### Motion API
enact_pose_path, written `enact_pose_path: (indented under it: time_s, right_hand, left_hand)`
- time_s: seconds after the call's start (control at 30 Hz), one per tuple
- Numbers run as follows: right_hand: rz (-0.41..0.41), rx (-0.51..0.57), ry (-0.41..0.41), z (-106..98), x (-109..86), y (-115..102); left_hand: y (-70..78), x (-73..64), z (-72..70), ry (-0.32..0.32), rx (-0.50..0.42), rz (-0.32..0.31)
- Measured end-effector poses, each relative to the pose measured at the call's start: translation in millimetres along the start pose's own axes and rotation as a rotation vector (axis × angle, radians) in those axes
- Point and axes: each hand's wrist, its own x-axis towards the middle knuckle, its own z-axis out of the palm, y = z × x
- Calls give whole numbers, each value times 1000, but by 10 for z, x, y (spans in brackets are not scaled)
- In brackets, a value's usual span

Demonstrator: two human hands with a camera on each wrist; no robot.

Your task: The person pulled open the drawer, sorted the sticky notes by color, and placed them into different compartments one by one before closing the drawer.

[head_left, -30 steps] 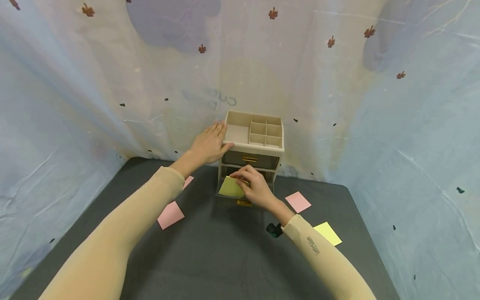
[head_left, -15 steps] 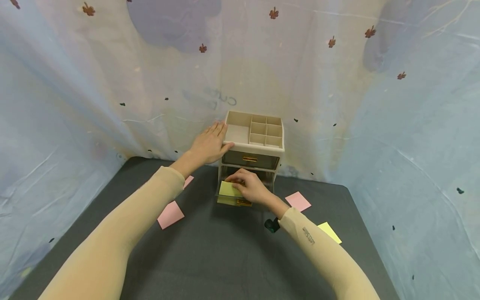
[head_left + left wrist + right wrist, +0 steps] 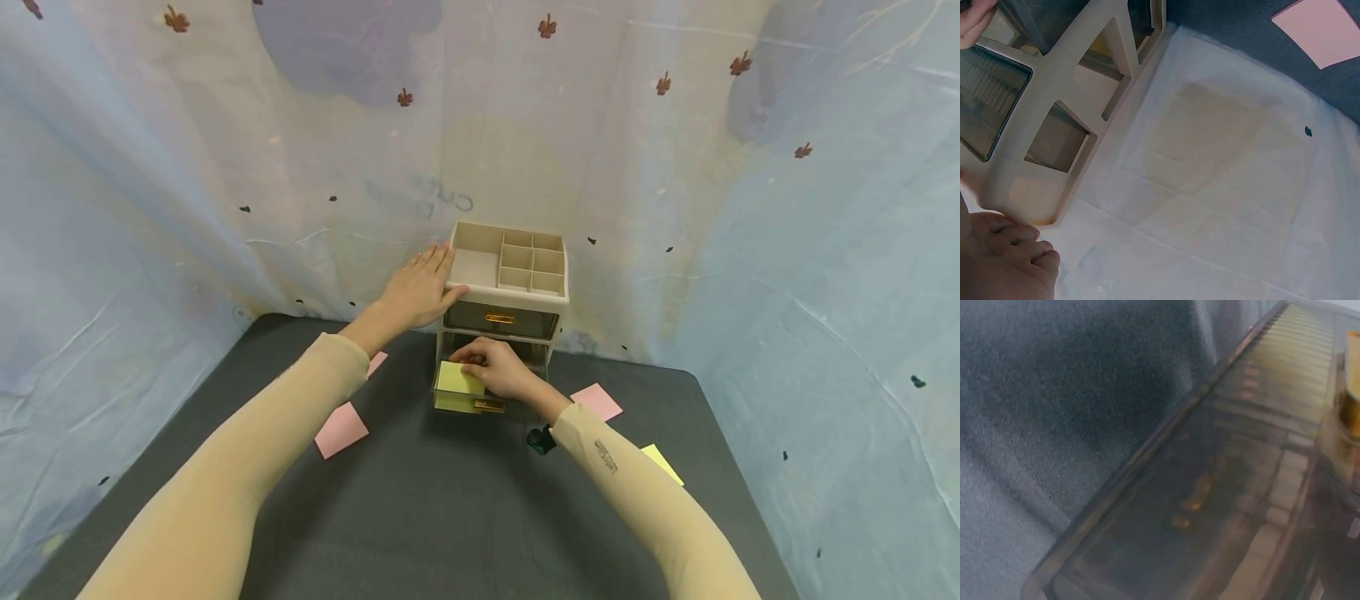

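Note:
A cream desktop organizer (image 3: 507,293) with a compartmented top stands against the cloth backdrop. My left hand (image 3: 420,287) rests on its upper left edge, fingers straight; in the left wrist view those fingers (image 3: 1016,244) lie beside the organizer's corner. Its lower see-through drawer (image 3: 521,410), with a gold handle (image 3: 489,407), is pulled out. Inside the drawer's left part lies a yellow sticky note pad (image 3: 457,377). My right hand (image 3: 506,368) pinches the pad's right edge, thumb on top. In the right wrist view, the drawer (image 3: 1166,494) fills the right side; the hand is outside that view.
The organizer's upper drawer (image 3: 499,317) is closed. Pink sticky notes (image 3: 342,430) lie on the dark table at left, one partly behind the left arm. At right lie another pink note (image 3: 597,403) and a yellow note (image 3: 662,463), partly covered by the right sleeve.
My right hand has lowered the yellow pad into the open drawer, and the pad now lies flatter and further left. The right forearm has shifted slightly left. My left hand stays put.

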Motion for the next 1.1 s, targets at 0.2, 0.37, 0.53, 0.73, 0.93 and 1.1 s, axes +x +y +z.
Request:
enact_pose_path:
  time_s: [0.2,0.37,0.53,0.73,0.93,1.1]
  right_hand:
    - [20,-25,-22,18,52,58]
    - [33,-51,-40,29,77,116]
    - [40,-91,-61,40,97,180]
    - [50,-114,-87,50,105,205]
    - [53,-134,-98,61,109,215]
    - [49,-129,-105,71,107,204]
  left_hand:
    - [2,-4,8,2,1,-1]
    - [1,-3,6,1,-3,2]
    - [2,3,6,0,4,2]
    - [2,13,12,2,6,4]
    - [0,12,14,7,4,3]
    - [3,5,19,10,3,-1]
